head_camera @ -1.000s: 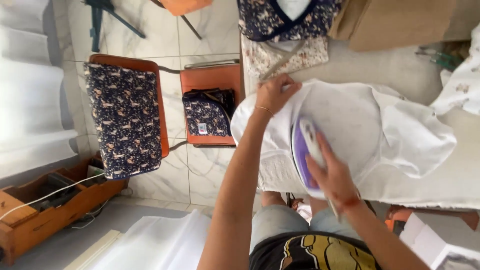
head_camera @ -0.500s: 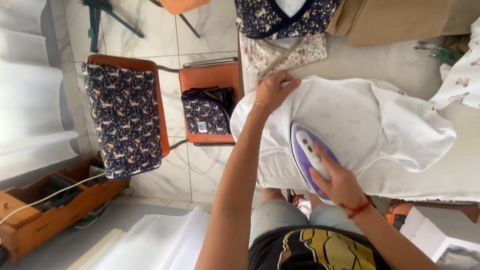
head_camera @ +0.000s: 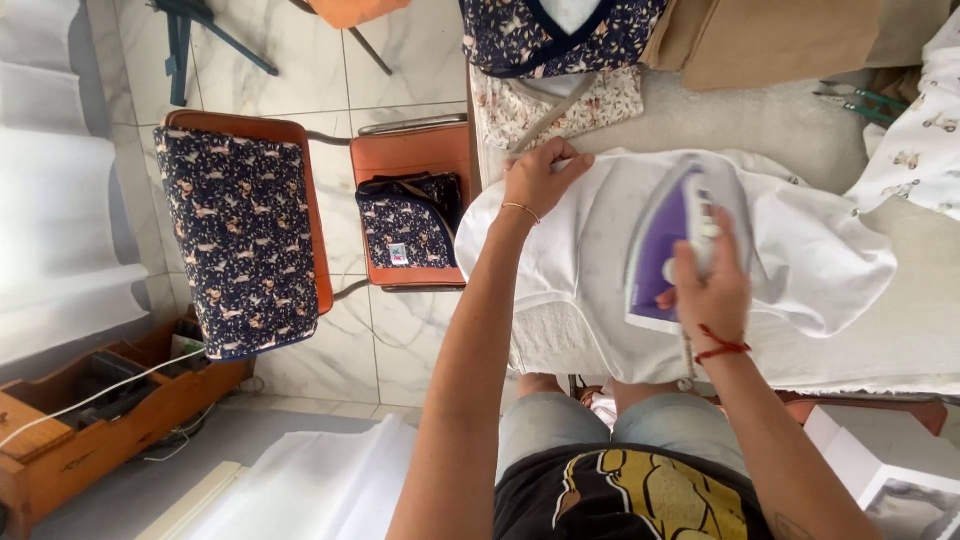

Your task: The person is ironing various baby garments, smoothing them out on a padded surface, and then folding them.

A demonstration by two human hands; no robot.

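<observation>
The purple-and-white plastic steam iron (head_camera: pixel 672 240) sits soleplate-down on the white cotton garment (head_camera: pixel 800 250), which lies spread across the padded ironing surface (head_camera: pixel 900 340). The right hand (head_camera: pixel 712 290) is clenched around the iron's handle from above; this is the correct hold, since the body is rigid and probably fairly heavy, and its soleplate is presumably hot. The left hand (head_camera: pixel 540 178) rests on the garment's far edge, fingers pressed down on the cloth, gripping nothing. The garment looks light, soft and limp; it would bunch or slide unless pinned this way.

Surroundings: a dark floral folded garment (head_camera: pixel 565 30) and a pale floral cloth (head_camera: pixel 600 105) lie at the top of the surface, near the left hand. Another white printed fabric (head_camera: pixel 920 130) lies at the right edge. Left of the surface stand an orange chair (head_camera: pixel 410 160) holding a folded dark floral piece (head_camera: pixel 405 225), and a second chair draped in dark floral fabric (head_camera: pixel 240 240). Nothing obstructs the iron's immediate area.
</observation>
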